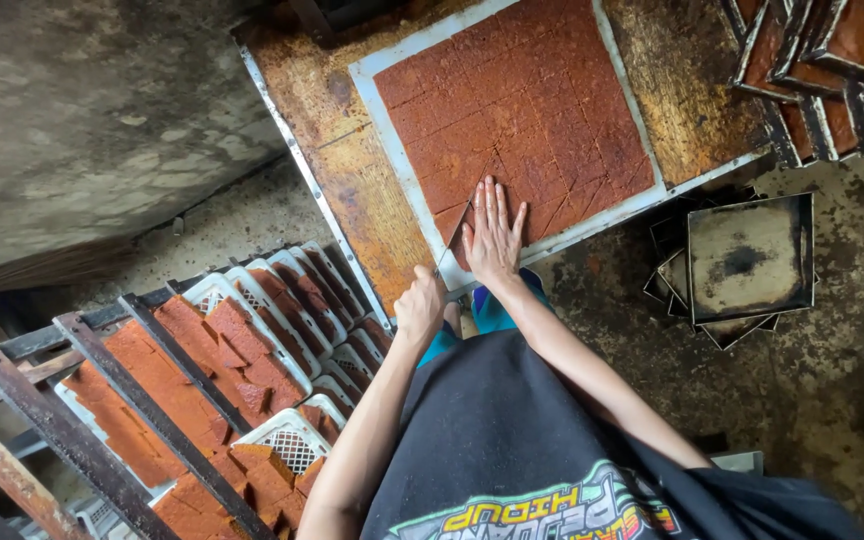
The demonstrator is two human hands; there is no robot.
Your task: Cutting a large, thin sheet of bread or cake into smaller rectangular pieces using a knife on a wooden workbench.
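Your left hand [419,305] is closed around the handle of a thin knife [452,238], its blade angled into the near edge of the brown scored slab [517,100]. Your right hand [493,232] lies open and flat on that slab, just beside the blade, pinning it to the white board [384,118] on the rusty surface [332,150]. You seem mid-cut; the next stroke calls for fingers kept off the blade's line. Crates [287,440] of cut pieces stand at your left.
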